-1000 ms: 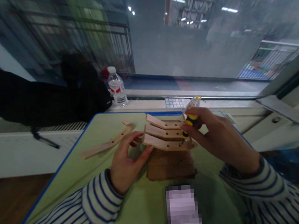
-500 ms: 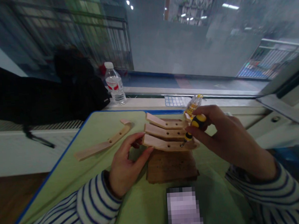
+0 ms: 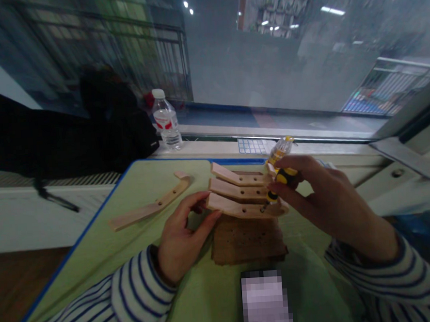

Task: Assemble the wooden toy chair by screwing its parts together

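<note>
Three curved wooden hooks lie side by side across a brown wooden board (image 3: pixel 247 239). My left hand (image 3: pixel 185 233) pinches the left end of the nearest wooden hook (image 3: pixel 228 206) between thumb and fingers. In my right hand (image 3: pixel 321 198) is a yellow and black screwdriver (image 3: pixel 283 177), tilted, its tip at the right hole of that same hook. Behind it sit the middle wooden hook (image 3: pixel 229 188) and the far wooden hook (image 3: pixel 230 173), each with two holes. My right hand partly hides their right ends. A loose wooden hook (image 3: pixel 148 211) rests on the table to the left.
The green table (image 3: pixel 134 263) has a blue edge. A phone (image 3: pixel 264 299) lies at the near side. On the sill by the window stand a water bottle (image 3: pixel 167 122) and a clear container with yellow parts (image 3: pixel 281 148). A black garment or bag (image 3: pixel 60 131) lies at left.
Hardly anything differs: the whole view has shifted very slightly. Both hands keep their hold, and the screwdriver tip stays at the same hole.
</note>
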